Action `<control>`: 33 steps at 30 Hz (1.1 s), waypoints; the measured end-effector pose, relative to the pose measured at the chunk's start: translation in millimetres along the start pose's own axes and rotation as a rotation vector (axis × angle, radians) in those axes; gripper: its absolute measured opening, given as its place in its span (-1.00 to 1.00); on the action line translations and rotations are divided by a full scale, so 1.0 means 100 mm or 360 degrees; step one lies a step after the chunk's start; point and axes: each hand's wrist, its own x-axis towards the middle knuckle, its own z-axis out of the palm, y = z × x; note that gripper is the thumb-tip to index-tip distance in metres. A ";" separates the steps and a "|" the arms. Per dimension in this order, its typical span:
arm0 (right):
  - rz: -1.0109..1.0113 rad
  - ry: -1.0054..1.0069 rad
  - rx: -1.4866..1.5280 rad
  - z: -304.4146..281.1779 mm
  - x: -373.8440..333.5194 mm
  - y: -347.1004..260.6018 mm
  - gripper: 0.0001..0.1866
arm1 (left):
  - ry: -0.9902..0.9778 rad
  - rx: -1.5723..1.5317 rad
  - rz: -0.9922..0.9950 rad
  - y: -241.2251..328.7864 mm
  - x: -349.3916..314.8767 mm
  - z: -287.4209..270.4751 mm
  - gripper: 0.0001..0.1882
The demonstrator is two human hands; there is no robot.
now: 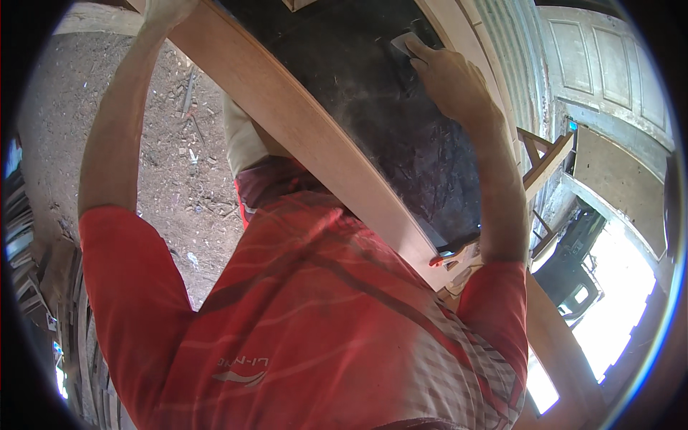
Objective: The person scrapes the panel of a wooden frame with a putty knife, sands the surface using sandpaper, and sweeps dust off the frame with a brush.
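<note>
My right hand [450,80] pinches a small, thin, flat grey piece [403,43], a scraper blade or folded sandpaper; which one I cannot tell. It is over a dark, dusty, scuffed panel [373,136], near that panel's far right side. A long reddish wooden board [294,118] runs along the panel's near left edge. At the top of the view my left hand [170,10] rests at the board's far end, its fingers cut off by the picture's edge. A second wooden rail [446,25] borders the panel on the right.
An orange-handled tool [446,259] lies at the panel's near corner, beside my right elbow. Corrugated metal sheet [517,57] and a pale panelled door [609,61] stand to the right, past a wooden support [550,166]. Debris litters the dirt floor [179,165]. Wood pieces [64,287] are stacked left.
</note>
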 end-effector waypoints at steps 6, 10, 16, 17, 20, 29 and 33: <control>0.0019 -0.0088 0.0007 -0.03 -0.09 0.04 -0.72 | 0.0005 0.0003 0.0047 0.00 0.00 -0.02 -0.72; -0.0033 -0.0123 -0.0040 -0.02 -0.06 0.07 -0.70 | 0.0059 0.0131 0.0003 0.03 -0.03 -0.01 -0.72; -0.0055 -0.0013 -0.0007 0.00 0.08 0.05 -0.64 | 0.0026 0.0104 0.0048 -0.09 -0.01 -0.01 -0.70; -0.0060 -0.0008 -0.0008 0.00 0.06 0.05 -0.64 | 0.0080 0.0118 0.0104 -0.12 -0.02 -0.01 -0.70; -0.0068 -0.0204 -0.0108 -0.01 -0.09 0.07 -0.65 | -0.0022 0.0037 0.0032 -0.03 0.02 -0.02 -0.70; -0.0057 -0.0243 -0.0101 -0.08 -0.05 0.01 -0.67 | -0.0071 0.0065 -0.0033 0.02 0.03 -0.04 -0.70; -0.0054 -0.0153 -0.0035 -0.11 0.05 0.02 -0.69 | -0.0004 0.0084 0.0000 -0.05 0.03 0.01 -0.69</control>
